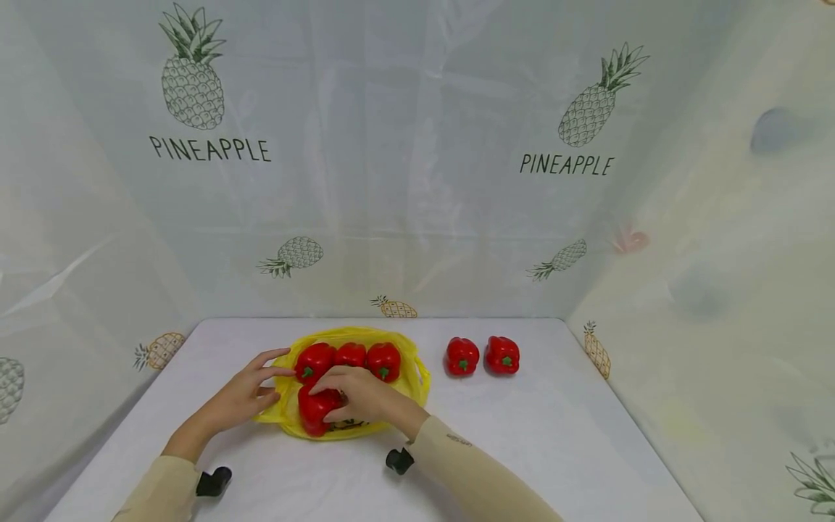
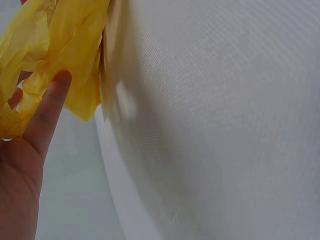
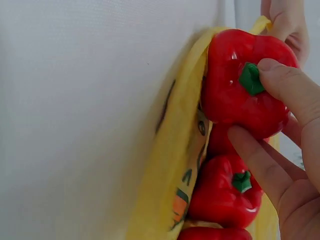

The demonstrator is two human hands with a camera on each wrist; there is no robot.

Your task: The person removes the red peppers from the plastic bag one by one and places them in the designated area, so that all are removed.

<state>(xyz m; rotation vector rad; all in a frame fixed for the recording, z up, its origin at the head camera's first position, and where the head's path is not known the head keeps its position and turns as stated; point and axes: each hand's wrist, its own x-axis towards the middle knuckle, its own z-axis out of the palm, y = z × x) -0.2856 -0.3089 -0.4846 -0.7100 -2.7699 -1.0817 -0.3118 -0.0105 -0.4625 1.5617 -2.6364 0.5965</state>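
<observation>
Four peppers sit on the yellow bag [image 1: 404,346] mid-table. Right hand [image 1: 362,395] grips the front pepper [image 1: 316,410] to seat it; left hand [image 1: 251,388], fingers straight, steadies the bag's edge.

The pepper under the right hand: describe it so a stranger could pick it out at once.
On the white table lies a yellow plastic bag with four red peppers on it. Three sit in a row at the far edge; this red pepper lies alone nearest the person, gripped by the right hand.
</observation>
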